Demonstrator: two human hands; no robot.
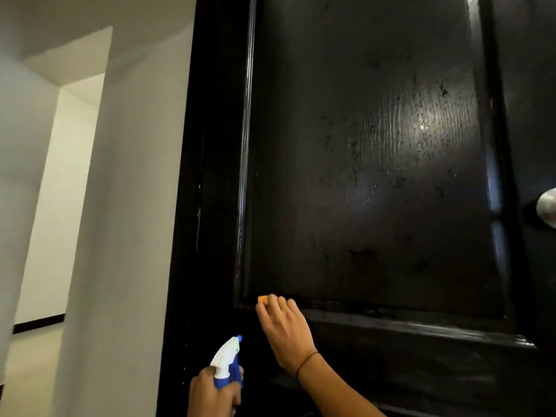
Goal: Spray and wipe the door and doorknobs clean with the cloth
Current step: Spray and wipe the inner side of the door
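A glossy black panelled door (376,161) fills the middle and right of the head view, its panel speckled with wet droplets. My right hand (284,329) presses an orange cloth (262,299) against the lower left corner of the recessed panel; only a small corner of the cloth shows above my fingers. My left hand (210,392) grips a white and blue spray bottle (227,361) below, nozzle pointing up and right toward the door. A silver doorknob (548,207) sits at the right edge, partly cut off.
The black door frame (207,206) runs down the door's left side. A white wall (126,221) stands to the left, with an open passage and pale floor (33,365) beyond it.
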